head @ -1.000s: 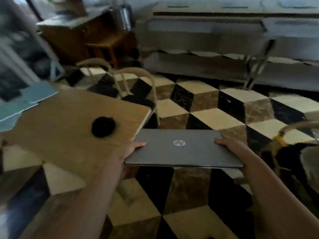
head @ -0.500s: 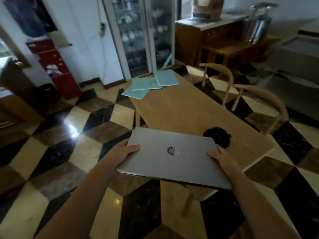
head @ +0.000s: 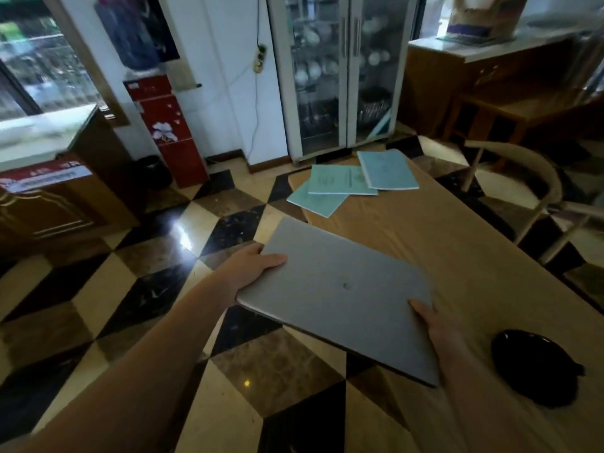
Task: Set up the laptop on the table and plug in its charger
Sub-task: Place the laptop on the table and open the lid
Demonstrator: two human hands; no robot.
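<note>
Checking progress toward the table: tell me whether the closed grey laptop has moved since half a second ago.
Yes. The closed grey laptop has moved further over the wooden table, toward the light blue booklets.

Three pale blue booklets (head: 351, 181), overlapping, at the far end of the tabletop, one overhanging its edge. Black round object (head: 532, 366) at the near right; what it is cannot be told. Glass-door cabinet (head: 343, 73) holding dishes, against the far wall. Red water dispenser (head: 165, 129) to its left. Wooden sideboard (head: 457, 80) at right. Light wooden chair (head: 536, 194) beside the table. Checkered marble floor (head: 137, 289).
</note>
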